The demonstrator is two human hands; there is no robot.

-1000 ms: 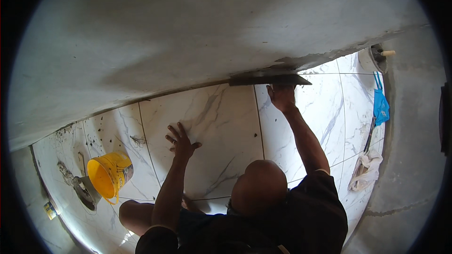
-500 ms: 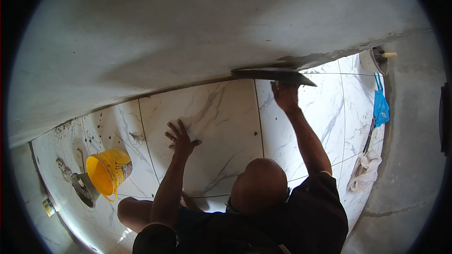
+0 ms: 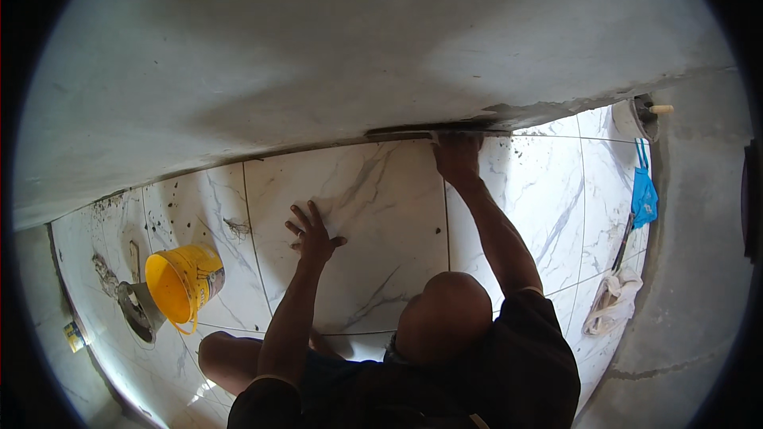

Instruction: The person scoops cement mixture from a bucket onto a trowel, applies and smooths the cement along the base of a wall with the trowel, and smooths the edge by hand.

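My right hand (image 3: 458, 160) is closed around a long, dark plastering trowel (image 3: 397, 135), seen nearly edge-on. The trowel lies along the foot of the grey plastered wall (image 3: 318, 48), close to the floor joint; its handle is hidden by my fingers. A damp dark patch (image 3: 509, 117) shows on the wall just right of the blade. My left hand (image 3: 314, 237) rests with spread fingers on a large white marble-patterned floor tile (image 3: 358, 230) and holds nothing.
To the left stand a yellow bucket (image 3: 208, 266) and a grey container (image 3: 137, 310), with crumbs of debris about. At the right are a grey bucket (image 3: 626, 121) with a wooden handle sticking out, a blue bag (image 3: 644, 199) and a white plastic bag (image 3: 620, 302).
My right hand has moved left with the trowel, whose blade now lies flatter along the wall's foot. My left hand remains spread on the tile.
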